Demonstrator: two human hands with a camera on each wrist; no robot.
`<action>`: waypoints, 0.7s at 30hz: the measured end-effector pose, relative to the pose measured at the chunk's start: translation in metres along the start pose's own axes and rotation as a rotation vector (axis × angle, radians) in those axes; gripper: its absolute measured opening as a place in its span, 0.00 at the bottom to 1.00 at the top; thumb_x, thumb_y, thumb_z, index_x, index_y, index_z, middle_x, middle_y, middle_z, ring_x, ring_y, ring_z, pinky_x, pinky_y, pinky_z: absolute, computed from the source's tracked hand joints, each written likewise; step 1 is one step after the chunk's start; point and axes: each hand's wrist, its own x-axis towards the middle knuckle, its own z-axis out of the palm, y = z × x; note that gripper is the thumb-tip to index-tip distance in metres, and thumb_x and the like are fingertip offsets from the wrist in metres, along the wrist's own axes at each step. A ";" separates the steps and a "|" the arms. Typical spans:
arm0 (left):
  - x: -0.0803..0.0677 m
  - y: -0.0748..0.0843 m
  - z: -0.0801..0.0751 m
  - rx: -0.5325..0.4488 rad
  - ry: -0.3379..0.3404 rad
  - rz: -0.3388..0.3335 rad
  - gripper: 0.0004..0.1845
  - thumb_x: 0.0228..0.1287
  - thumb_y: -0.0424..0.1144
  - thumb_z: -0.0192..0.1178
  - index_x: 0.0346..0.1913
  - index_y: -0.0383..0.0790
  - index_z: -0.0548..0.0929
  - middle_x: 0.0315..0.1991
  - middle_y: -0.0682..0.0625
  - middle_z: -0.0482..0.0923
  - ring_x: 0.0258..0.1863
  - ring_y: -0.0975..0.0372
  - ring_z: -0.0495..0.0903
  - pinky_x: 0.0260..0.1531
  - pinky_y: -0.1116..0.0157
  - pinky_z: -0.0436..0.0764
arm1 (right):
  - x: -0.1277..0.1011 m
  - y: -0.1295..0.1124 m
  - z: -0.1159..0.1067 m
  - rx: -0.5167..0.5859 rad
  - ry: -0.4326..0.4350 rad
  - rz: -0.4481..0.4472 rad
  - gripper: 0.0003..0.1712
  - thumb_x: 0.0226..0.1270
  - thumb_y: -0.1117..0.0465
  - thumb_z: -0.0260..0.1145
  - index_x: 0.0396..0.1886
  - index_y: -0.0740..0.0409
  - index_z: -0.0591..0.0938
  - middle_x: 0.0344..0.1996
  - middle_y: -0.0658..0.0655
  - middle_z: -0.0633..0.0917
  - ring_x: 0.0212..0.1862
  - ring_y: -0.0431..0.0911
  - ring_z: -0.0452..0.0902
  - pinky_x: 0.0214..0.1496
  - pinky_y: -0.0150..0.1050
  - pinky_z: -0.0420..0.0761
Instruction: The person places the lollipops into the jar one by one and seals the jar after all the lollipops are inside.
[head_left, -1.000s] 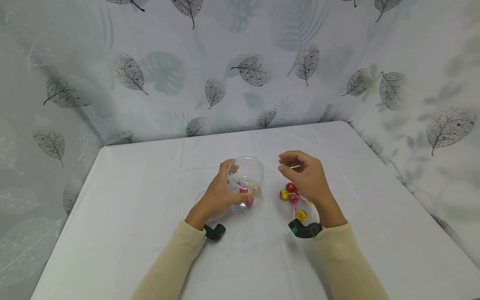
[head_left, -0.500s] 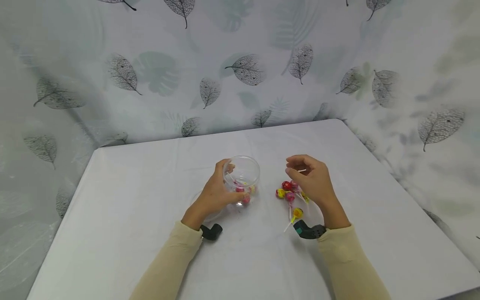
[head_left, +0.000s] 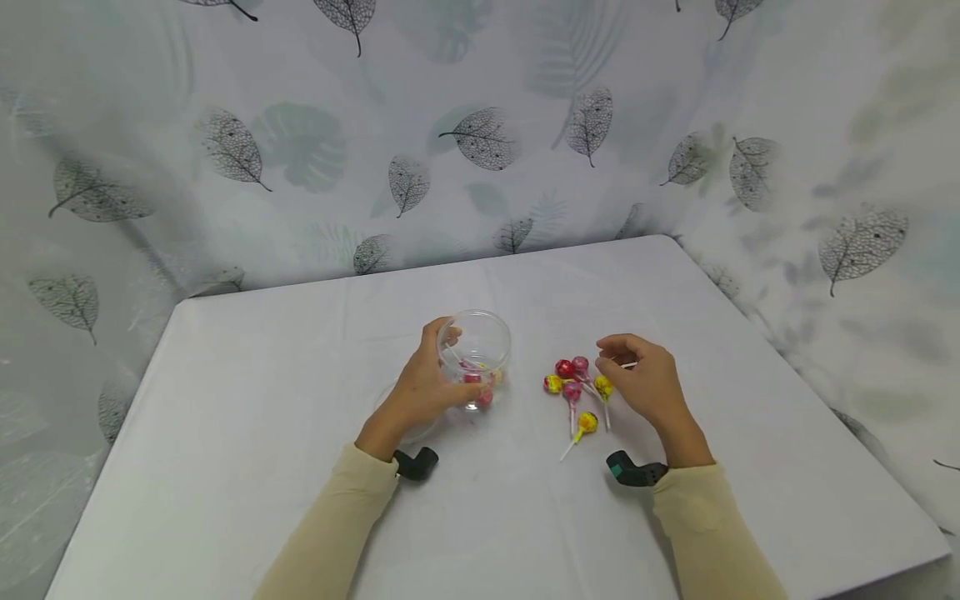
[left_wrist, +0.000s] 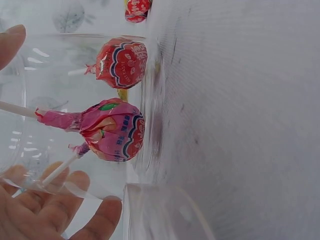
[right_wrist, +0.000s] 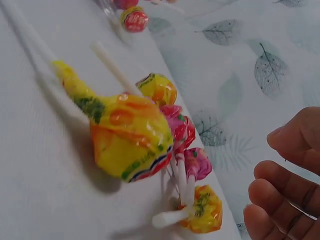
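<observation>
My left hand [head_left: 426,385] grips a clear round jar [head_left: 474,340] from its left side, with the thumb in front. Several wrapped lollipops sit inside; the left wrist view shows a red lollipop [left_wrist: 122,64] and a pink lollipop [left_wrist: 112,129] through the wall. To the jar's right, a loose cluster lies on the table: a red lollipop [head_left: 564,367], a pink lollipop [head_left: 572,391] and several others. The yellow lollipop [head_left: 587,422] is nearest to me. Just right of the cluster, my right hand [head_left: 643,379] hovers with loosely bent fingers; no lollipop shows in it.
A clear round lid [head_left: 417,432] lies partly under my left wrist. The white table [head_left: 262,433] reaches back to a leaf-patterned curtain [head_left: 300,200], which also hangs at both sides. A dark wrist camera [head_left: 416,464] sits on my left wrist, another on the right.
My right hand has moved right and nearer to me, uncovering more of the lollipops. The left hand keeps its hold on the jar. The head view has shifted slightly.
</observation>
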 end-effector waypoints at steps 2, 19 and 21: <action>0.000 0.000 0.000 0.004 0.002 -0.003 0.59 0.51 0.49 0.82 0.80 0.56 0.51 0.76 0.52 0.66 0.72 0.50 0.68 0.70 0.45 0.69 | -0.002 0.005 -0.001 -0.020 -0.015 0.023 0.12 0.70 0.67 0.70 0.51 0.65 0.86 0.41 0.62 0.89 0.43 0.55 0.84 0.40 0.30 0.79; 0.002 -0.001 0.000 -0.003 -0.005 -0.012 0.60 0.51 0.49 0.82 0.80 0.55 0.52 0.76 0.52 0.66 0.73 0.49 0.68 0.70 0.44 0.68 | -0.011 0.016 -0.007 -0.153 -0.187 0.164 0.10 0.65 0.62 0.73 0.45 0.60 0.87 0.42 0.61 0.87 0.43 0.54 0.80 0.39 0.40 0.78; 0.001 0.000 0.000 -0.004 -0.005 -0.014 0.60 0.50 0.49 0.82 0.80 0.56 0.51 0.76 0.52 0.66 0.73 0.49 0.68 0.70 0.45 0.68 | -0.011 0.016 -0.007 -0.168 -0.194 0.166 0.11 0.65 0.62 0.73 0.45 0.60 0.87 0.42 0.61 0.86 0.43 0.54 0.80 0.39 0.40 0.78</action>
